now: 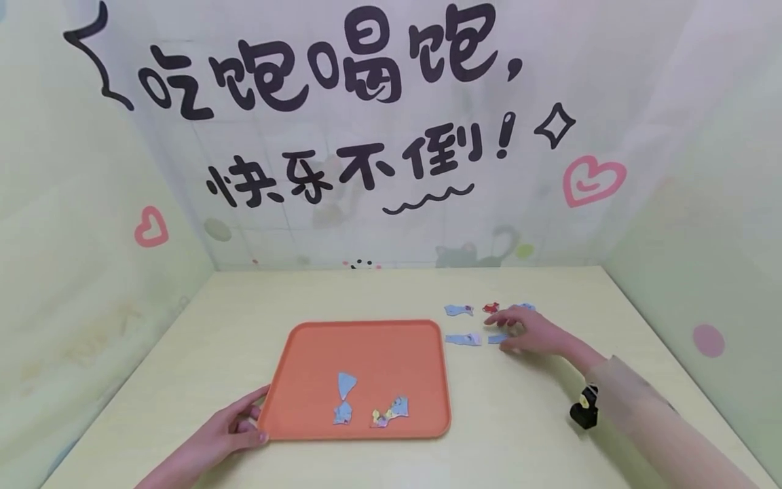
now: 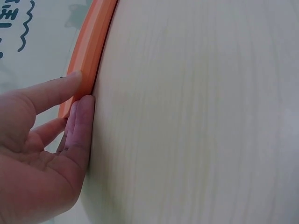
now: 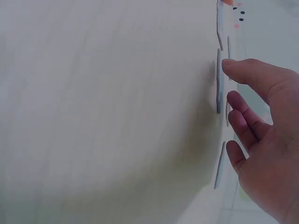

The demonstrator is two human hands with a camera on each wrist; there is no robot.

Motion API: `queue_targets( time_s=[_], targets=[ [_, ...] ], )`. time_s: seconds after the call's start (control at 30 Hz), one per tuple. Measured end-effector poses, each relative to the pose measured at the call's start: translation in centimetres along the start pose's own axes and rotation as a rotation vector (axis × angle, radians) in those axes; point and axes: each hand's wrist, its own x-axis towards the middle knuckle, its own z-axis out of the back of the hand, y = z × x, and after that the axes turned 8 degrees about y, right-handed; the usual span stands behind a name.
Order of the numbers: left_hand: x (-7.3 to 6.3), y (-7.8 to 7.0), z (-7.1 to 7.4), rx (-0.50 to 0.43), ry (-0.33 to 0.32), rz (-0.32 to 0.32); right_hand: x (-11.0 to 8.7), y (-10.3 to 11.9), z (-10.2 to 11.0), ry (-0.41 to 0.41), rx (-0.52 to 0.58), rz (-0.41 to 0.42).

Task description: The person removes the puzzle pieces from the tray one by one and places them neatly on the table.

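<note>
My left hand [image 1: 225, 429] grips the near left corner of an orange tray [image 1: 373, 350], thumb on the rim and fingers against its side in the left wrist view. On the tray lie a light blue triangular piece [image 1: 346, 384], a small blue piece [image 1: 343, 413] touching or near it, and a blue-and-yellow irregular piece [image 1: 391, 411]. Over several flat pieces at the right hovers my right hand [image 1: 533, 333], fingers apart and loosely bent, holding nothing visible. Its thumb is near a blue piece [image 1: 497, 339], seen edge-on as a thin strip [image 3: 218, 84] in the right wrist view.
Right of the tray lie a blue strip [image 1: 463, 339], another blue piece [image 1: 458, 310], a red piece [image 1: 491, 308] and a partly hidden blue piece [image 1: 525, 307]. A printed wall [image 1: 391, 238] closes the back of the table [image 1: 256, 299]; side walls stand left and right.
</note>
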Motion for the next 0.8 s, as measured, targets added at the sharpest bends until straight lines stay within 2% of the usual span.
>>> queue_targets(
  time_s=[0.2,0.4,0.53,0.8],
  targets=[
    [0.1,0.0,0.1,0.002,-0.012,-0.024,2.2,2.5,0.9,0.029,0.017,0.076],
    [0.3,-0.1,0.2,-0.029,0.001,-0.017,5.1,5.7,1.0,0.071,0.004,0.169],
    [0.2,0.0,0.1,-0.04,0.006,-0.013,7.4,8.3,0.3,0.117,-0.012,0.219],
    [-0.1,0.2,-0.1,-0.01,-0.014,-0.007,11.3,13.6,-2.2,0.234,-0.121,0.323]
  ],
)
